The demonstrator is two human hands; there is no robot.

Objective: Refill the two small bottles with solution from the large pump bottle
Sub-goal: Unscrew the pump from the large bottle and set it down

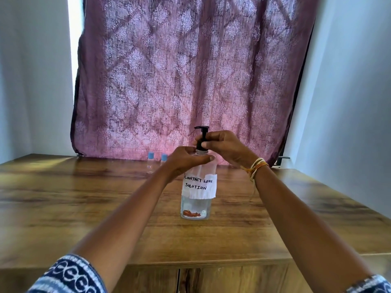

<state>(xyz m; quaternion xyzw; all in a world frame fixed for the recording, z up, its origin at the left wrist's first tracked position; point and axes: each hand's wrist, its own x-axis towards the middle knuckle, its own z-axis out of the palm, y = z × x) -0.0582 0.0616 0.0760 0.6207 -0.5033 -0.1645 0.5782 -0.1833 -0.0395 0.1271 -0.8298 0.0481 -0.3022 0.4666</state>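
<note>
The large clear pump bottle stands upright mid-table, with a white label reading "CONTACT LENS SOLUTION" and a little liquid at the bottom. My left hand wraps around its shoulder. My right hand pinches the black pump collar below the spout. Two small clear bottles with blue caps stand upright behind the hands, one fully visible, the other partly hidden by my left hand.
The wooden table has its front edge near me and cabinet doors below. A patterned purple curtain hangs behind the table. White walls flank both sides.
</note>
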